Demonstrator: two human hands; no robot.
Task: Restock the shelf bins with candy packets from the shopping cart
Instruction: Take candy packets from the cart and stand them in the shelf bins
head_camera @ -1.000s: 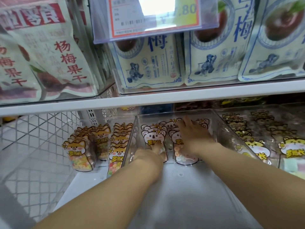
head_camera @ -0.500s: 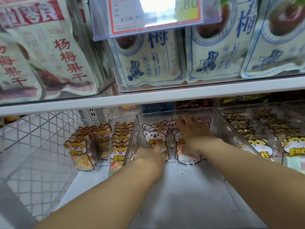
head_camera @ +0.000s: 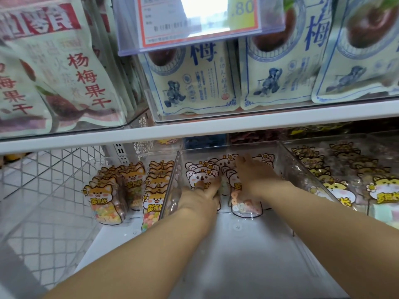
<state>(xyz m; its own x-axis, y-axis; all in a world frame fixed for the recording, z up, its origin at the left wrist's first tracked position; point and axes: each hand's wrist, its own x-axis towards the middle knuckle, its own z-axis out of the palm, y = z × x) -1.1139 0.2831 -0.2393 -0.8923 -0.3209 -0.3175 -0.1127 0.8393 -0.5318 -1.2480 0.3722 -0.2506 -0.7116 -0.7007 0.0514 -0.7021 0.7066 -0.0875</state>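
Right hand (head_camera: 254,175) is lying flat and open atop the upright koala candy packets (head_camera: 200,175) at the clear bin's (head_camera: 237,244) rear, left hand (head_camera: 199,198) nearer, touching the front one, grip unclear.

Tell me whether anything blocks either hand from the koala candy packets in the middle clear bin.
Nothing visible does. Both hands are inside the clear bin: the left hand touches the front koala packet, and the right hand lies flat on the packets beside it.
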